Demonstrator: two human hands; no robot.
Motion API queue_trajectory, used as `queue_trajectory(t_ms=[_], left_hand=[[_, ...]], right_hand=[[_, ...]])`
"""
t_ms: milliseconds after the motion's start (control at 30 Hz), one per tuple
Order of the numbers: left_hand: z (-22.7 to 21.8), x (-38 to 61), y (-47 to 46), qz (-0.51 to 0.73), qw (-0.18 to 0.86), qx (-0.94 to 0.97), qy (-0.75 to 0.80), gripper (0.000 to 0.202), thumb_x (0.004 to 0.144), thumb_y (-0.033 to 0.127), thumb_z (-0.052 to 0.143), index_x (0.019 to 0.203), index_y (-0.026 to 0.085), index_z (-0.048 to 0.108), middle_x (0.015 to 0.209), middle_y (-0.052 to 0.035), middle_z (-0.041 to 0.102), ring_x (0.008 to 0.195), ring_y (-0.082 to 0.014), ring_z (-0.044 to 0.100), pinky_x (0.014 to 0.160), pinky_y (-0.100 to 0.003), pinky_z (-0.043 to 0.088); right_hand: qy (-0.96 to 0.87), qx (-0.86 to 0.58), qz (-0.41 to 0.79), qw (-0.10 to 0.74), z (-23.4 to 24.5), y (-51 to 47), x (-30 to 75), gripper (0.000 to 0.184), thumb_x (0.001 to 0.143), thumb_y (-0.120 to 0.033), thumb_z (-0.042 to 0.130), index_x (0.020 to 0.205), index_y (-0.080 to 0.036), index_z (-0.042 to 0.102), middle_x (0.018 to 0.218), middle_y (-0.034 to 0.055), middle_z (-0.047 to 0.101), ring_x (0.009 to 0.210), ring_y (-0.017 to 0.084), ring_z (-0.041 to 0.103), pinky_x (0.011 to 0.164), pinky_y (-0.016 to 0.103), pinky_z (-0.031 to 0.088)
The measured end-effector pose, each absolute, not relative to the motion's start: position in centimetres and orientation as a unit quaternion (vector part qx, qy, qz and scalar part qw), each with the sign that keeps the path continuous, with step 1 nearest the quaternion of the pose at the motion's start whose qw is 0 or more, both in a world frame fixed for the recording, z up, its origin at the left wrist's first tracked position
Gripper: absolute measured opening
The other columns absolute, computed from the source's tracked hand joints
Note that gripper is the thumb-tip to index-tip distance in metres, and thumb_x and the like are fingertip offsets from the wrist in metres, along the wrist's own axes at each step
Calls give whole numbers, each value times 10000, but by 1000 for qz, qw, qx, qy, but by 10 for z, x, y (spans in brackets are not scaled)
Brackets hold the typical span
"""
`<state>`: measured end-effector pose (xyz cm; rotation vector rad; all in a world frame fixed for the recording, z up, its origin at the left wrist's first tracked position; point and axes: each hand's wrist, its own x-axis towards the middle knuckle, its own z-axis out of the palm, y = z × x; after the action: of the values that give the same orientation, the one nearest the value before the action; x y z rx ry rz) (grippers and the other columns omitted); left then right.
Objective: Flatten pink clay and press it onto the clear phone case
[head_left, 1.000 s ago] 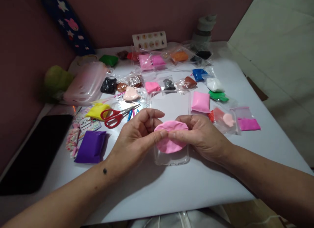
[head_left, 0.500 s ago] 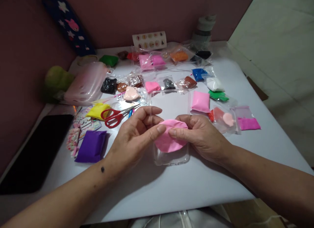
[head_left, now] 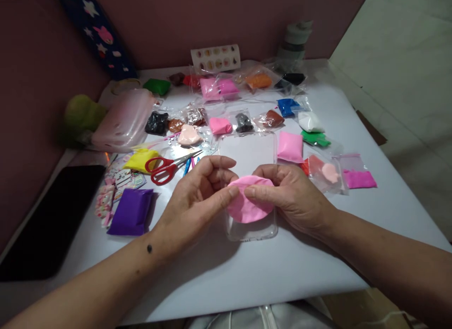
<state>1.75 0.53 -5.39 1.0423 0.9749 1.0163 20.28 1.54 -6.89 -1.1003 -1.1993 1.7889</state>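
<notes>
A flattened round piece of pink modelling clay (head_left: 251,209) is pinched between both hands. My left hand (head_left: 203,192) grips its left edge, the thumb on the front face and the fingers behind. On the other side, my right hand (head_left: 296,194) pinches the clay with its thumb near the middle; its fingertips are hidden behind the disc. Beneath the hands, a clear phone case (head_left: 252,234) lies on the white table (head_left: 197,282), partly covered by the clay and fingers. Left of my left hand are red-handled scissors (head_left: 164,171) and a purple clay packet (head_left: 130,212).
A black phone (head_left: 49,220) lies at the left edge. Behind it stands a pinkish plastic box (head_left: 123,121). Several clay packets spread across the back and right, including a light pink one (head_left: 290,146). A decorated blue case (head_left: 99,37) leans on the wall; a bottle (head_left: 294,41) stands at the back.
Both hands and the clay have shifted slightly right and down in view. The disc looks a bit wider and smoother. The clear case has also moved slightly right.
</notes>
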Motion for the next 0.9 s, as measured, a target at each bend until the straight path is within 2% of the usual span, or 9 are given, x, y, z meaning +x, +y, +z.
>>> queue_trajectory(t_ms=[300,567,733,900], left_hand=[[-52,20,7,488,595,438,464,277,760,134,789,985,172,631,734,17,663,672,-82,594,604,-139,491],[-55,19,10,448,659,420,435,401,705,168,843,1030,179,608,777,21,659,694,-100,617,621,-169,525],[-55,20,10,458,640,432,441,350,744,123,802,1025,174,599,739,37,652,661,-77,597,600,-143,512],[-53,22,8,467,624,438,447,343,713,144,833,977,177,617,704,47,627,641,-74,579,573,-132,498]], right_hand=[[-431,-403,719,367,-70,14,202,243,769,-183,740,652,-149,530,610,-53,474,547,60,408,506,186,307],[-467,-418,699,345,-69,17,202,292,784,-304,768,678,-149,545,651,-41,487,587,74,408,532,206,302],[-469,-417,687,366,-71,18,200,245,781,-320,791,770,-152,612,727,-22,572,650,90,483,586,207,363],[-448,-410,690,393,-76,15,200,265,807,-337,780,746,-151,602,718,-18,568,643,91,485,580,212,360]])
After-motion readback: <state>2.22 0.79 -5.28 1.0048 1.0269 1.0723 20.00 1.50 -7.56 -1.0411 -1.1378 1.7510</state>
